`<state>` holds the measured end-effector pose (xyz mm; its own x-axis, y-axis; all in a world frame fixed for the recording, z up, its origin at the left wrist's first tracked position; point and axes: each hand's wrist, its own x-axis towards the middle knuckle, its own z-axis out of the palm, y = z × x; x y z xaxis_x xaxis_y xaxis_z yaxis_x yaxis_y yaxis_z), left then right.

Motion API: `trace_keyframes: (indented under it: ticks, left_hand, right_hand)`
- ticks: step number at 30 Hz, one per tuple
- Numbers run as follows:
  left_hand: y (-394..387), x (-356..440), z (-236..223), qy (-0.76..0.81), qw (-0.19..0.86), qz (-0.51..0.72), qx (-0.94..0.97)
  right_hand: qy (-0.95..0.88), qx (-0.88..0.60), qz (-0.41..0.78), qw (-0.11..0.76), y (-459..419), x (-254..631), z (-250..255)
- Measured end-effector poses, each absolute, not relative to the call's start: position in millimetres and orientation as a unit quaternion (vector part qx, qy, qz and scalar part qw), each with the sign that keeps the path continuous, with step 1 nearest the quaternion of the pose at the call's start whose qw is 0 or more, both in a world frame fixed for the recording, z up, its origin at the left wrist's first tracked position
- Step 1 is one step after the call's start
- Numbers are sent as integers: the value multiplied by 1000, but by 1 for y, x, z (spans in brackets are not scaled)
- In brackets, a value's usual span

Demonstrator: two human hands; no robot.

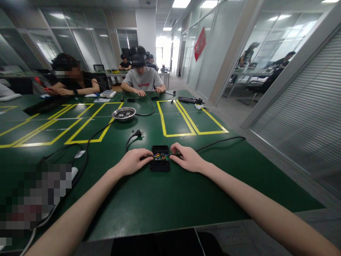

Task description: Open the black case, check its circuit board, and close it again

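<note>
In the head view, an open black plastic case lies on the green table in front of me, its two halves spread apart. Between the halves sits a small circuit board with copper-coloured coils and coloured wires. My left hand pinches a black cable at the board's left side; a black power plug on a cable lies just beyond that hand. On the board's right, thumb and fingers of my right hand close on another black cable, which trails off to the right.
A metal bowl holding small parts stands farther back. Yellow tape marks rectangles on the table. Black tripod-like gear lies at the far edge. A person sits opposite; another person is at left. Cables run along the left.
</note>
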<state>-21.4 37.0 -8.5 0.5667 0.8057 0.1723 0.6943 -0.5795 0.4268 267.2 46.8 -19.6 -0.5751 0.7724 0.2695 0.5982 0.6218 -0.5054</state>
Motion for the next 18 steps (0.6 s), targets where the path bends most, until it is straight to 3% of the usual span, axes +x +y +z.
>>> trace_keyframes:
  ticks: [8,18]
  left_hand:
    - [41,-25,4,526,106,149,831]
    - [52,-25,-3,590,125,145,785]
  right_hand:
    - [-876,-460,93,112,66,299,-10]
    - [-844,-515,96,113,80,309,-14]
